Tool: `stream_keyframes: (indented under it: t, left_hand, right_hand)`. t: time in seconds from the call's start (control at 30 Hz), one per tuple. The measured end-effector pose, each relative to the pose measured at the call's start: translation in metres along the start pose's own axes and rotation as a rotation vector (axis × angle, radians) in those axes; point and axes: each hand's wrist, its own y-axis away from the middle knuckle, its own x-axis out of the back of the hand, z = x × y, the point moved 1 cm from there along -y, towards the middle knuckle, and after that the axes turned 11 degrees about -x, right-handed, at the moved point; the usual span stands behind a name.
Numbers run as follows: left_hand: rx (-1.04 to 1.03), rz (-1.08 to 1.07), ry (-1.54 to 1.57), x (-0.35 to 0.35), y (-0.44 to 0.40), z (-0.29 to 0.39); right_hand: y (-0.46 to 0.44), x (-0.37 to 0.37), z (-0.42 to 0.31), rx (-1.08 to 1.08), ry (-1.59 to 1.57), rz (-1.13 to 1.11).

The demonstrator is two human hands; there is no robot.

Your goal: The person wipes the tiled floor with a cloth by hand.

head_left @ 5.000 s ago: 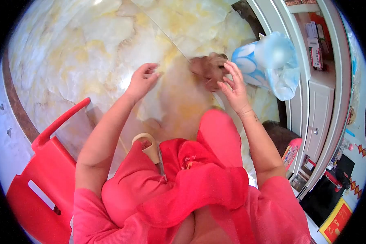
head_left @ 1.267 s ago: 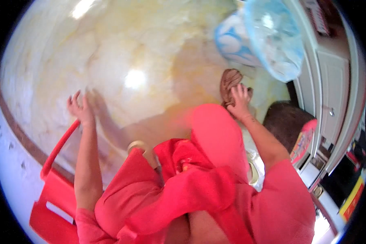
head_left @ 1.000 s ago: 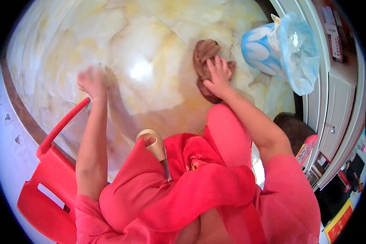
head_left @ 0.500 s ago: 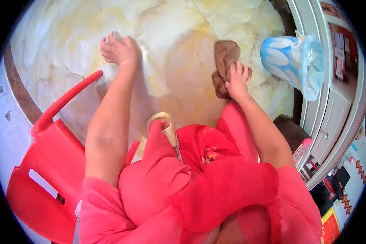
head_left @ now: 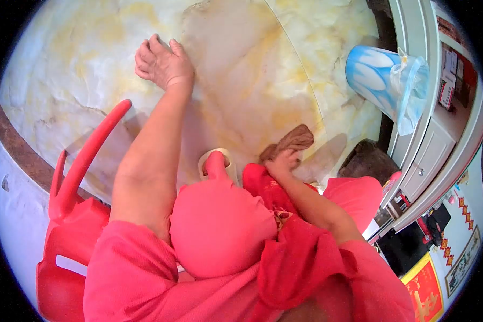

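Note:
My right hand [head_left: 284, 161] grips a bunched brown cloth [head_left: 299, 137] just in front of my knees. The cloth's upper end sticks out beyond the fingers, and a shadow falls on the floor beside it. Out in front, at the upper left, my left hand [head_left: 163, 63] holds nothing; its fingers are apart and loosely bent above the marbled floor [head_left: 241, 70]. A dark red cloth [head_left: 306, 260] with a small print lies across my lap and reaches up to my right wrist.
On my left stands a red plastic chair [head_left: 72, 231] with a curved armrest. To the right are a blue and white bin [head_left: 370, 75] with a bag liner, a dark brown padded object [head_left: 369, 161] and a white cabinet [head_left: 432, 142]. A light slipper [head_left: 232, 169] is on my foot.
My right hand has lifted the brown cloth from the floor and drawn it toward my knees, where it is now bunched. My left hand stays out in front. The view has shifted slightly.

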Motion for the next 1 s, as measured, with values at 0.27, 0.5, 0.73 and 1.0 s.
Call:
stream_keyframes:
  t: [0.27, 0.5, 0.73, 1.0]
  left_hand:
    - [-0.014, 0.035, 0.011, 0.000, 0.004, 0.001]
    - [-0.001, 0.068, 0.051, -0.004, 0.005, -0.007]
    - [0.007, 0.132, 0.184, 0.006, 0.009, -0.010]
    - [-0.053, 0.097, 0.108, 0.003, 0.009, -0.012]
  right_hand:
    - [-0.016, 0.077, -0.226, -0.694, -0.451, -0.169]
    - [-0.002, 0.252, -0.279, -0.131, -1.085, -0.238]
    - [-0.083, 0.278, -0.190, 0.579, -1.842, 0.084]
    - [-0.224, 0.379, -0.174, -0.011, -0.914, 0.613]
